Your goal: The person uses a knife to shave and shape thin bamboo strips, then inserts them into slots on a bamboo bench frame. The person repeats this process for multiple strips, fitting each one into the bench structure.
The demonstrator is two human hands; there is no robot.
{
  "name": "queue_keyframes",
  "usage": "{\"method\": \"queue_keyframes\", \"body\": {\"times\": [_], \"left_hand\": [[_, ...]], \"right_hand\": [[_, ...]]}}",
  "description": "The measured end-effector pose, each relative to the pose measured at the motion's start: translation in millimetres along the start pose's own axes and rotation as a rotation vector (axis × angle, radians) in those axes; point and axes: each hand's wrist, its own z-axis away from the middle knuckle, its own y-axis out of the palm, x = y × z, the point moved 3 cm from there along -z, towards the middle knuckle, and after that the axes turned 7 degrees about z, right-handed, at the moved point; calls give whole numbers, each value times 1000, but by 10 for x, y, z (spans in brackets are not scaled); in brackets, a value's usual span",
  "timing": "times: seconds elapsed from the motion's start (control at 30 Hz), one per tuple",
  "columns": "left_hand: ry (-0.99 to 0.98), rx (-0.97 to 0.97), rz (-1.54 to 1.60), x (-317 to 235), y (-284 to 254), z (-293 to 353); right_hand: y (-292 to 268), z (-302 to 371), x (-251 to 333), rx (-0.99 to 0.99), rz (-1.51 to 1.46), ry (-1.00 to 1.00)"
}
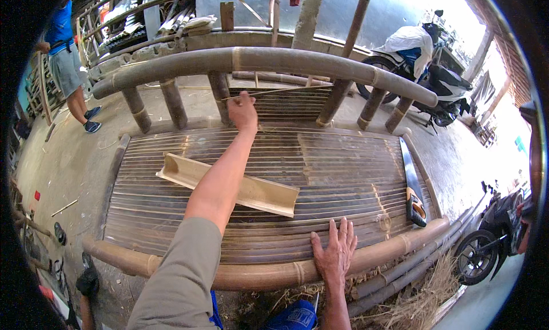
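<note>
A bamboo bench with a slatted seat and a thick curved bamboo top rail is in front of me. My left hand reaches across the seat to the backrest. Its fingers are closed around a thin bamboo strip along the top of the slatted back panel; the grip itself is partly hidden. My right hand lies flat, fingers spread, on the front slats beside the thick front rail. Under my left forearm, a split bamboo half lies slantwise on the seat, hollow side up.
A handsaw lies along the seat's right end. Bamboo poles and fibre shavings are on the ground at the right. Motorbikes stand beyond. Another person stands at the far left; someone's limb shows lower left.
</note>
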Motion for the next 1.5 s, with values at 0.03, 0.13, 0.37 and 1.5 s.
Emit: {"method": "queue_keyframes", "body": {"times": [0.03,0.13,0.37,1.5], "left_hand": [[-205,-70,264,65,16,8],[-564,-144,640,71,137,43],[-516,-123,809,-273,136,12],[-663,361,1056,-167,249,-259]], "right_hand": [[2,-1,-5,-11,4,0],[10,-4,-14,-8,-3,6],[-25,-4,9,-13,16,-7],[2,-34,71,81,113,-13]]}}
